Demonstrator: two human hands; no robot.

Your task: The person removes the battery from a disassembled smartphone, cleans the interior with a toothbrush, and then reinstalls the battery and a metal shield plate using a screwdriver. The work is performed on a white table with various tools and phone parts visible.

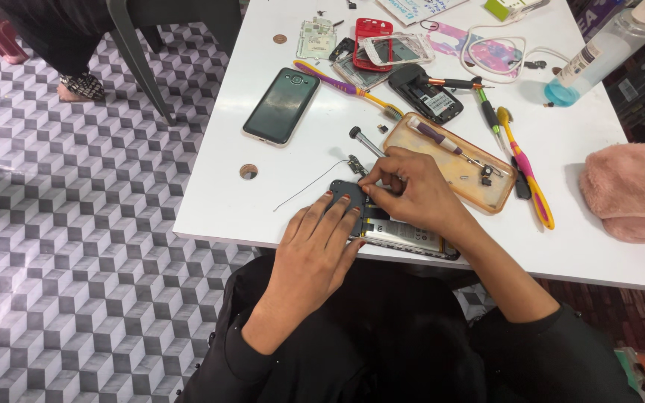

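Head view: opened phone (404, 233) lies at the near edge of the white table (218, 201), back off, battery showing. Left hand (315, 250) rests flat on its left end, fingers spread, pinning it down, gripping nothing. Right hand (412, 190) is over the phone's top end, fingertips pinched together on a thin metal tool (365, 142) whose dark knob points away; tip is hidden under the fingers. Hands nearly touch. Just right of the right hand: orange case (457, 168) lying open side up with a purple screwdriver (436, 136) and small parts inside. Farther up: intact dark phone (281, 106), purple-yellow toothbrush (349, 88), red frame (371, 41). Right edge: pink cloth (632, 190), clear bottle (599, 52).
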